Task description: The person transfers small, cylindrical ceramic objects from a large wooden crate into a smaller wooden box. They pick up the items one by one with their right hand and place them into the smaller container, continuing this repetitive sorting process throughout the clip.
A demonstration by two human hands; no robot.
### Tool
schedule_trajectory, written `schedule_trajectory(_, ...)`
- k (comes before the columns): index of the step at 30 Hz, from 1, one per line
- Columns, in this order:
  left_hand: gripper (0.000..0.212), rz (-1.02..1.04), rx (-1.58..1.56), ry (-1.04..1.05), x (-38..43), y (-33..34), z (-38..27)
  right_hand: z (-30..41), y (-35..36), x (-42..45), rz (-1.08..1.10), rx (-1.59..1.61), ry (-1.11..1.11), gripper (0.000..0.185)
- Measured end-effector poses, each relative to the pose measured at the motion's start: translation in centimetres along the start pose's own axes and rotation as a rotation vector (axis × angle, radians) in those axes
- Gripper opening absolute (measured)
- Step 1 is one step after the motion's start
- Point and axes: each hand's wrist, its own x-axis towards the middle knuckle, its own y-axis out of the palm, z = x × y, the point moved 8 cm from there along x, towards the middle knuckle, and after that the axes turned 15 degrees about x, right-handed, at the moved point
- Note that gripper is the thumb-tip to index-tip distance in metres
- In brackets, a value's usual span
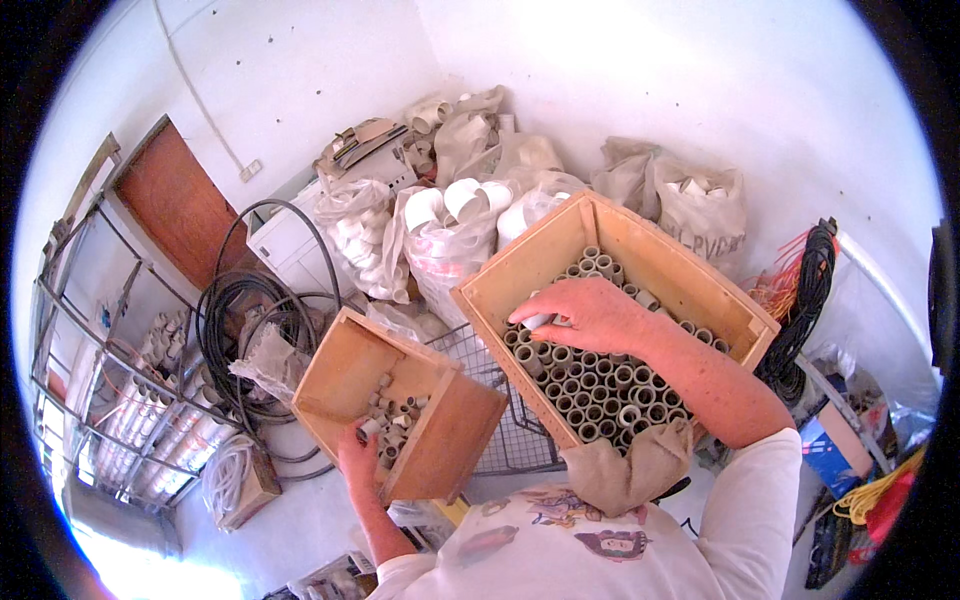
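Observation:
My right hand (581,319) is over the larger wooden box (510,360), its thumb and fingers closed on a white plastic fitting (537,321). Below it, many grey pipe couplings (589,430) stand upright in close rows inside that box. A brown cloth (630,465) hangs over the box's near corner. To the left, my left hand (360,450) reaches into a smaller wooden box (330,360) and holds a grey pipe fitting (369,428) at its fingertips. Loose small fittings (403,421) lie jumbled beside that hand.
Bags of white pipe fittings (450,232) stand along the wall. A wire-mesh basket (499,420) sits between and below the boxes. Coiled black hose (259,337) and a metal rack of pipes (180,435) are at left; black cable bundles (802,315) hang at right.

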Motion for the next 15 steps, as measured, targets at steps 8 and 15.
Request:
schedule_trajectory(8,0.038,0.157,0.064,0.081,-1.3,3.1,-0.4,-1.3,0.5,0.0,0.065,-0.106,0.089,0.030)
schedule_trajectory(15,0.037,0.262,0.034,0.121,-1.2,5.3,0.9,-1.9,1.4,0.0,0.095,-0.146,0.045,0.026)
